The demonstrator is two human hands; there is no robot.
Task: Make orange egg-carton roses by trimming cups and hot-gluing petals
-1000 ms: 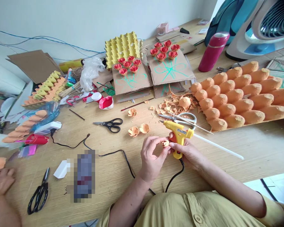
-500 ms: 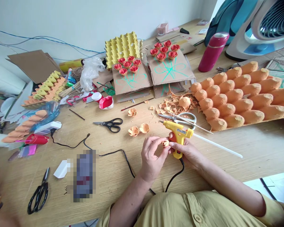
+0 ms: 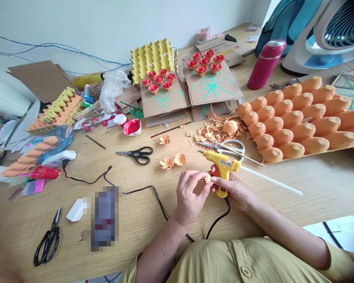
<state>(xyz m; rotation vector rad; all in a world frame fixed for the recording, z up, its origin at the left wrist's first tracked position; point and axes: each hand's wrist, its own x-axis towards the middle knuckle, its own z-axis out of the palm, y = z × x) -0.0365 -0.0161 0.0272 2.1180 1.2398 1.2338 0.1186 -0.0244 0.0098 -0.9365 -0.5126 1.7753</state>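
Note:
Between the fingertips of my left hand (image 3: 189, 196) is a small orange rosebud (image 3: 206, 179) of curled egg-carton pulp. My right hand (image 3: 237, 190) is wrapped round the handle of a yellow glue gun (image 3: 221, 167), its nozzle pointing left and a white glue stick (image 3: 273, 181) out of its back. The right thumb reaches the bud's side. Just beyond the hands sit open orange flowers (image 3: 180, 159), with another flower (image 3: 165, 139) behind. White-handled scissors (image 3: 238, 146) lie against the glue gun, beside a heap of orange scraps (image 3: 208, 131).
An orange egg tray (image 3: 292, 118) fills the right side, near a pink bottle (image 3: 267, 65) and a fan (image 3: 309, 51). Red flowers stand on cardboard (image 3: 215, 88) at the back. Black scissors (image 3: 140, 155) lie left; the gun's cord (image 3: 157, 198) crosses the table. Another person's blurred arm (image 3: 1, 271) shows lower left.
My hands, the rosebud and the glue gun stay almost still. At the left edge, the other person's arm and the orange-and-black thing beside it have shifted mostly out of view.

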